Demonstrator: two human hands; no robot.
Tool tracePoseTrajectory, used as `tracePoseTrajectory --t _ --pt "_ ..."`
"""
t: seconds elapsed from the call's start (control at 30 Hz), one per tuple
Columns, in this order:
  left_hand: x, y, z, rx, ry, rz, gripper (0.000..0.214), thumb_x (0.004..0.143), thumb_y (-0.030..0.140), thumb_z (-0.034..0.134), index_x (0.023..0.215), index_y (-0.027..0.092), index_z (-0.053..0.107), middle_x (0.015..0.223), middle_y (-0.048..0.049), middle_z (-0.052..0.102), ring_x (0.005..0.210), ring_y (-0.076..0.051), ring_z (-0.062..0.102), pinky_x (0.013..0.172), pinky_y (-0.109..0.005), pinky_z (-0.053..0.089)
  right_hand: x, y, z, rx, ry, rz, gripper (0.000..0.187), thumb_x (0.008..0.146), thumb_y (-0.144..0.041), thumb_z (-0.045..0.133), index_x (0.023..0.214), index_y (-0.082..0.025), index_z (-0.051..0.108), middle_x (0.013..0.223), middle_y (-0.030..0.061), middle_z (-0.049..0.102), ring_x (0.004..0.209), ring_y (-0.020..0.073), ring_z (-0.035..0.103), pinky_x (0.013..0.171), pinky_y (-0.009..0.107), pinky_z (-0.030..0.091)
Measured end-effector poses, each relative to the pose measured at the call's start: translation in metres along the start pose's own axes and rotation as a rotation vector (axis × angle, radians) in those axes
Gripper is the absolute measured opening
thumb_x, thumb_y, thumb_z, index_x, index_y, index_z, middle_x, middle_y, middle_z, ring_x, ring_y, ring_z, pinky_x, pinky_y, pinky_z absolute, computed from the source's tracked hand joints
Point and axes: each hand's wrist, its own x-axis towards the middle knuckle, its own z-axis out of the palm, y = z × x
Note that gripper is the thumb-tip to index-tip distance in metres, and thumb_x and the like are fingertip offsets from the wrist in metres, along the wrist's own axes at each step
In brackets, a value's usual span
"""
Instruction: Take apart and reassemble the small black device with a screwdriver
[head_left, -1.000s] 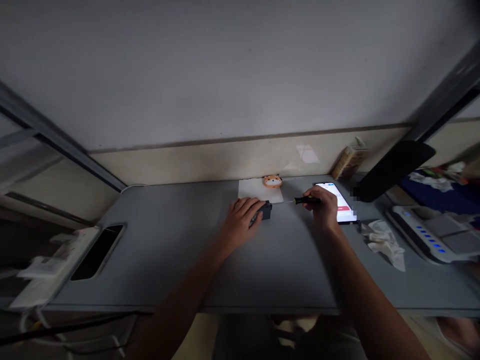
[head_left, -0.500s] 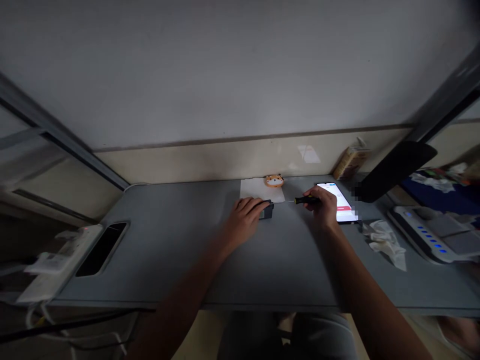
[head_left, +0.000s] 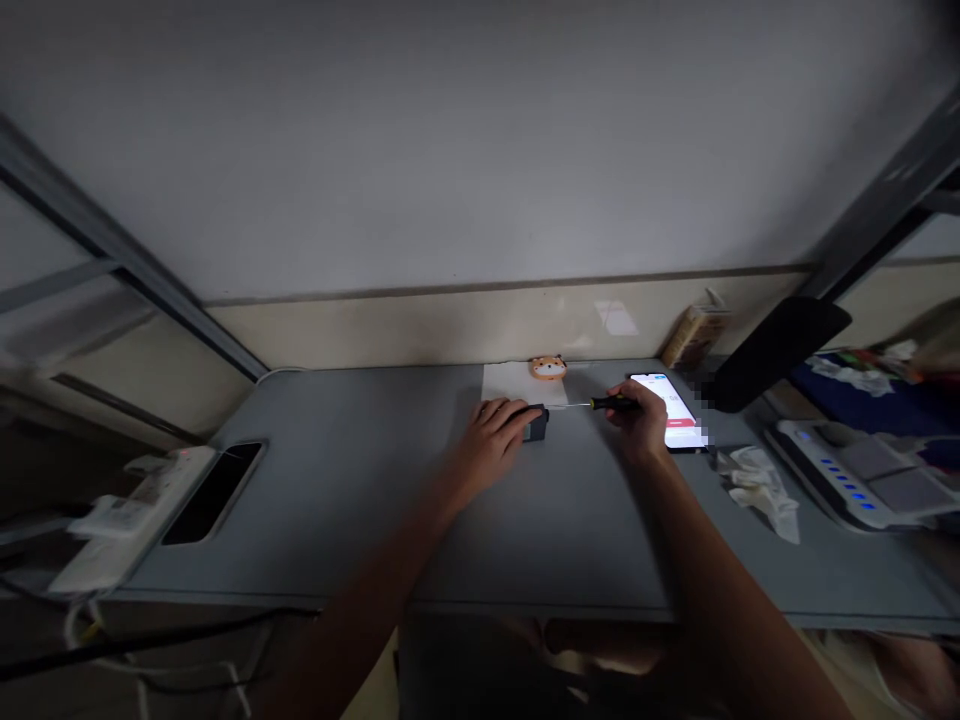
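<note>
My left hand [head_left: 491, 440] is curled over a small black box-shaped object [head_left: 537, 424] near the back of the grey table [head_left: 360, 520], holding it down. My right hand [head_left: 639, 422] grips a screwdriver [head_left: 611, 403] with a black and yellow handle. Its thin shaft points left toward the black object. A white sheet [head_left: 517, 385] lies just behind the object, with a small orange animal-shaped item [head_left: 548, 367] at its far edge.
A lit phone [head_left: 671, 410] lies right of my right hand. Crumpled tissue [head_left: 757, 488] and a white device with blue lights [head_left: 855, 470] sit further right. A dark phone [head_left: 214, 480] lies at the left edge beside a white power strip [head_left: 131, 515]. A small carton [head_left: 694, 335] stands by the wall.
The view shifted slightly. My left hand's fingers closed further over the black object. The screwdriver stays pointed at it.
</note>
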Motion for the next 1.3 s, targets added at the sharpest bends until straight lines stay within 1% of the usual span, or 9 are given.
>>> tracePoseTrajectory --t 0.2,0.4,0.57,0.73,0.97,1.07,1.17,1.3 --pt "-0.001 -0.001 0.001 -0.039 -0.042 -0.012 0.041 0.102 0.01 0.045 0.136 0.026 0.062 0.119 -0.008 0.07 0.112 -0.022 0.06 0.094 -0.038 0.047 0.004 0.005 -0.004 0.034 0.0 -0.024 0.015 0.054 -0.036 0.063 0.056 -0.022 0.06 0.051 -0.0019 0.056 0.041 0.0094 0.046 0.034 0.021 0.028" --pt "0.003 0.003 0.0 -0.044 -0.014 -0.057 0.037 0.1 0.01 0.046 0.126 0.026 0.067 0.112 -0.0065 0.071 0.107 -0.021 0.063 0.096 -0.038 0.046 0.004 0.004 -0.003 0.049 0.018 -0.022 0.014 0.055 -0.035 0.062 0.057 -0.021 0.059 0.054 -0.0016 0.056 0.042 0.009 0.045 0.035 0.021 0.028" --pt "0.008 0.007 -0.002 -0.045 -0.009 -0.107 0.033 0.098 0.011 0.049 0.119 0.024 0.069 0.11 -0.0058 0.071 0.104 -0.02 0.064 0.097 -0.038 0.044 0.002 -0.002 -0.001 0.062 0.031 -0.021 0.015 0.052 -0.035 0.063 0.056 -0.021 0.059 0.054 -0.0018 0.056 0.042 0.009 0.045 0.035 0.02 0.028" --pt "0.012 0.01 -0.003 -0.02 0.041 -0.081 0.027 0.096 0.013 0.051 0.113 0.023 0.07 0.105 -0.0059 0.071 0.099 -0.02 0.065 0.093 -0.038 0.044 0.002 -0.003 0.0 0.059 0.024 -0.039 0.016 0.053 -0.035 0.063 0.057 -0.021 0.058 0.054 -0.0016 0.057 0.039 0.0087 0.045 0.034 0.021 0.026" --pt "0.017 0.012 -0.001 -0.008 -0.019 -0.124 0.022 0.097 0.018 0.054 0.111 0.025 0.07 0.104 -0.0056 0.069 0.101 -0.021 0.065 0.095 -0.041 0.043 0.004 0.001 -0.002 0.037 0.016 -0.031 0.015 0.055 -0.035 0.063 0.058 -0.021 0.059 0.053 -0.0017 0.056 0.039 0.009 0.046 0.034 0.021 0.027" --pt "0.018 0.011 -0.001 -0.011 0.003 -0.122 0.019 0.099 0.021 0.055 0.108 0.025 0.071 0.102 -0.0049 0.07 0.099 -0.02 0.065 0.095 -0.04 0.043 0.004 0.002 -0.002 0.041 0.013 -0.041 0.015 0.056 -0.035 0.063 0.06 -0.021 0.058 0.054 -0.0017 0.056 0.039 0.0091 0.046 0.034 0.021 0.027" --pt "0.02 0.01 0.0 -0.002 0.03 -0.109 0.016 0.1 0.024 0.057 0.105 0.025 0.072 0.098 -0.0037 0.072 0.096 -0.02 0.065 0.093 -0.039 0.043 0.004 0.002 -0.001 0.045 0.034 -0.022 0.014 0.054 -0.034 0.063 0.059 -0.021 0.058 0.054 -0.002 0.057 0.04 0.009 0.046 0.034 0.021 0.026" --pt "0.021 0.007 0.001 0.004 0.032 -0.092 0.015 0.1 0.024 0.059 0.102 0.025 0.073 0.097 -0.0033 0.072 0.094 -0.019 0.065 0.092 -0.038 0.042 0.003 0.002 0.0 0.033 0.051 -0.005 0.014 0.055 -0.033 0.063 0.059 -0.022 0.058 0.053 -0.0022 0.056 0.041 0.0092 0.045 0.035 0.021 0.027"
